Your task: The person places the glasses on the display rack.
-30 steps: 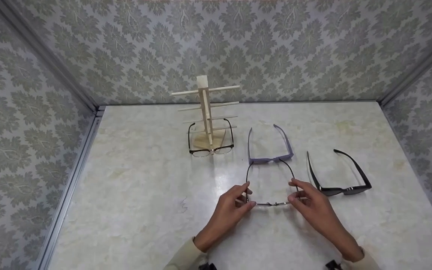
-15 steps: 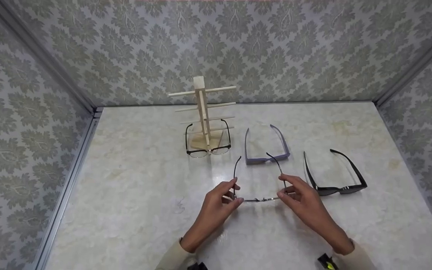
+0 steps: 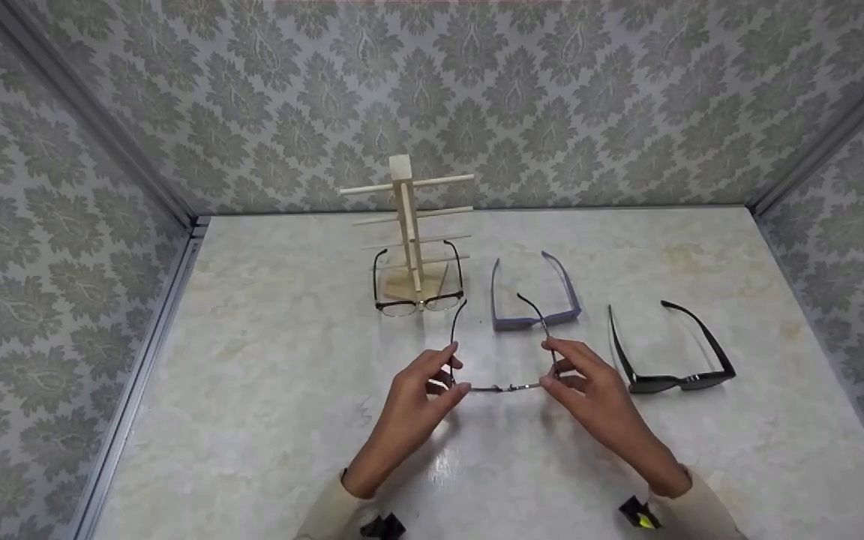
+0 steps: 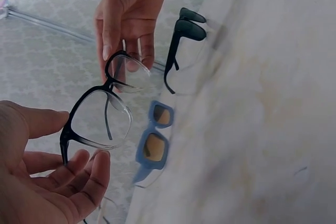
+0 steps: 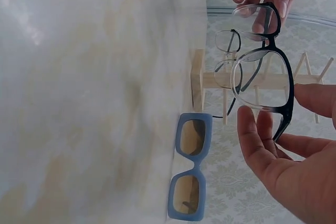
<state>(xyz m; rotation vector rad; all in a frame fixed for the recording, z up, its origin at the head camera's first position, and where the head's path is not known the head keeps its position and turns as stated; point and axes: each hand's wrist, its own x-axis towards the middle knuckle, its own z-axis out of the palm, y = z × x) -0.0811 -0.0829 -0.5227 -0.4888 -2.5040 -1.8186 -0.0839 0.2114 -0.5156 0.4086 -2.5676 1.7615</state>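
Between both hands hangs a pair of eyeglasses [image 4: 84, 96] with a black upper frame and clear lower rims, temples unfolded and pointing away from me. My left hand [image 3: 421, 394] pinches its left corner and temple with thumb and fingers. At the other corner, my right hand [image 3: 589, 382] grips the right temple the same way. The glasses are held above the table. Ahead and to the left stands a wooden display rack [image 3: 404, 217] with several pairs of pegs; another pair of black half-rim glasses [image 3: 421, 304] hangs at its lowest level.
Blue-purple sunglasses [image 3: 537, 321] with brown lenses lie unfolded on the table [image 3: 267, 375], just beyond the held glasses. Black sunglasses [image 3: 683, 381] rest to the right of my right hand. Patterned walls [image 3: 477, 97] enclose the back and sides.
Both hands have moved left and slightly forward with the eyeglasses, away from the black sunglasses and toward the rack. The grip looks the same throughout.
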